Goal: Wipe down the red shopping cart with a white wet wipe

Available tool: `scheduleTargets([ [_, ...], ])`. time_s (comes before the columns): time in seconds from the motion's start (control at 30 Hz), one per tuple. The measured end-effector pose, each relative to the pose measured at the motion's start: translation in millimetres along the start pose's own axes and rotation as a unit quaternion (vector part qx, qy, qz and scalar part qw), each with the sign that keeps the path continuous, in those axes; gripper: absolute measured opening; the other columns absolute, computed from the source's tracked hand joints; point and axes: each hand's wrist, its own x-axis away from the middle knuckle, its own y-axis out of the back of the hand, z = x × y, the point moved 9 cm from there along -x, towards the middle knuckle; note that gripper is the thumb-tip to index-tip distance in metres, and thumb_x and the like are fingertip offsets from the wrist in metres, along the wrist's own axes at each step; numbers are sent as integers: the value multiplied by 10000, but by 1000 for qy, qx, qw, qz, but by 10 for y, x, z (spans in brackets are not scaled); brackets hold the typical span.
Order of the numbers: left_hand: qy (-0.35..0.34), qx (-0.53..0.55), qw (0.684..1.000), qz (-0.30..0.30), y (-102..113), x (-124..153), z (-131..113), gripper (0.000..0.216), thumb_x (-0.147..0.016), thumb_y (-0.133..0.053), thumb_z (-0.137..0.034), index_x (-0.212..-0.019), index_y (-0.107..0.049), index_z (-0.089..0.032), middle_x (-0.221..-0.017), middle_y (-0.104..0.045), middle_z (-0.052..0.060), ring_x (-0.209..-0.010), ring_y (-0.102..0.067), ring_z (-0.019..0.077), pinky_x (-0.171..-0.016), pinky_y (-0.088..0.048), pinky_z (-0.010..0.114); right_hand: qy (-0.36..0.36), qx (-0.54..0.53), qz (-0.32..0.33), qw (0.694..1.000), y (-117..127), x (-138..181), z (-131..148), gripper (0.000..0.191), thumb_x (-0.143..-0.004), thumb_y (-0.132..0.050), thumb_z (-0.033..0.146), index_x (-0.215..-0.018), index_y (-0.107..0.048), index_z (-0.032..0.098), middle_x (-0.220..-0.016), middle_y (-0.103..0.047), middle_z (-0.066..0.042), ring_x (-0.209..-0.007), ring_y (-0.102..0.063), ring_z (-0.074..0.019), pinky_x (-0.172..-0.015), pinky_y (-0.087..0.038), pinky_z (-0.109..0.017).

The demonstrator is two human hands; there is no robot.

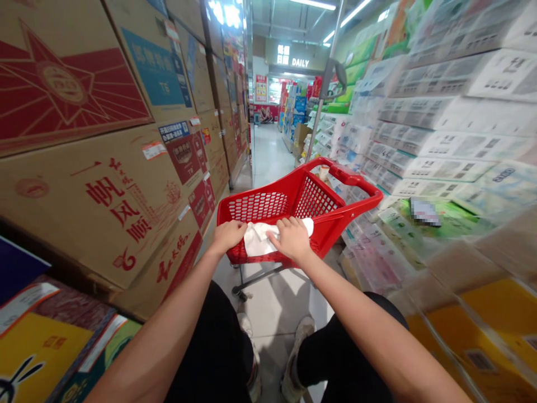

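Observation:
A red plastic shopping cart (257, 206) with a perforated basket stands right in front of my legs, turned so its handle points to the right. My left hand (229, 235) is curled over the near left corner of the basket's rim. Draped on the near rim is a white cloth (258, 239), bunched between my two hands. My right hand (292, 238) grips the cloth against the rim, fingers over the top and thumb towards the left. Its far end sticks out past my knuckles. The inside of the basket is partly hidden by its front wall and my hands.
Stacked cardboard boxes (84, 196) wall the left side. Piles of white wrapped packs (444, 140) line the right, with yellow packages (499, 319) lower down. A metal pole (325, 106) rises behind the cart. A tiled aisle (271, 148) runs towards far shelves.

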Motion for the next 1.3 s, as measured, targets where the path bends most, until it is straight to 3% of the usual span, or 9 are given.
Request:
scheduleTargets([
  [0.1, 6, 2, 1000, 0, 29, -8, 64, 536, -918, -296, -508, -955, -761, -243, -1102, -757, 113, -1058, -685, 298, -802, -484, 325, 18, -7, 6, 1000, -21, -18, 101, 516, -1001, -330, 612, -985, -633, 194, -1000, -673, -119, -975, -525, -284, -894, -318, -392],
  [0.2, 1, 6, 1000, 0, 57, -20, 135, 529, -918, -293, -491, -930, -759, -240, -1099, -758, 105, -1044, -687, 284, -779, -476, 308, 31, 3, 18, 999, 6, 1, -29, 521, -1008, -317, 605, -1011, -631, 190, -1001, -673, -120, -960, -523, -277, -881, -313, -384],
  [0.47, 41, 29, 999, 6, 134, -44, 395, 397, -876, -404, -455, -908, -763, -287, -947, -781, 10, -943, -691, 222, -767, -468, 257, 21, 94, 9, 995, 387, 108, -1062, 541, -1004, -320, 581, -1026, -655, 157, -1000, -668, -149, -976, -520, -295, -903, -287, -391],
  [0.57, 35, 29, 999, 5, 144, -52, 412, 385, -877, -409, -452, -912, -758, -294, -954, -782, 0, -943, -692, 215, -762, -463, 250, 20, 119, 8, 993, 516, 111, -1333, 565, -1000, -314, 609, -1029, -652, 157, -1014, -665, -149, -978, -531, -291, -904, -287, -382],
  [0.8, 26, -4, 1000, -9, 151, -47, 388, 469, -940, -306, -443, -968, -742, -272, -1037, -772, 51, -964, -693, 235, -782, -469, 284, 8, 119, -5, 993, 533, 101, -1363, 547, -1002, -323, 596, -1007, -660, 165, -1012, -666, -141, -997, -510, -297, -922, -292, -386],
  [0.87, 24, -28, 998, -48, 218, 14, 295, 551, -970, -235, -462, -994, -735, -233, -1041, -762, 105, -962, -695, 267, -802, -476, 321, -1, 114, -16, 993, 507, 103, -1299, 527, -1011, -317, 568, -1000, -660, 168, -1006, -665, -139, -1002, -495, -299, -935, -291, -393],
  [0.97, -28, -42, 993, -109, 288, 153, -83, 588, -993, -195, -479, -1011, -719, -214, -1066, -751, 127, -996, -688, 282, -847, -467, 350, -5, 101, -21, 995, 451, 102, -1192, 494, -1024, -320, 530, -999, -663, 176, -1009, -663, -133, -1009, -484, -297, -942, -293, -399],
  [1.17, -114, 10, 987, -111, 100, 325, -990, 620, -1011, -160, -484, -940, -716, -220, -1006, -761, 97, -956, -692, 271, -842, -433, 388, -9, 40, -32, 999, 456, 94, -1046, 438, -1044, -342, 434, -932, -685, 187, -942, -688, -127, -979, -531, -275, -915, -327, -383],
  [1.3, -98, -4, 983, -152, 88, 347, -1066, 657, -1014, -134, -470, -892, -715, -188, -914, -754, 128, -893, -688, 285, -839, -400, 423, -93, -111, -74, 987, 619, 64, -1235, 493, -1052, -302, 456, -885, -675, 182, -849, -698, -116, -836, -593, -249, -794, -385, -346],
])
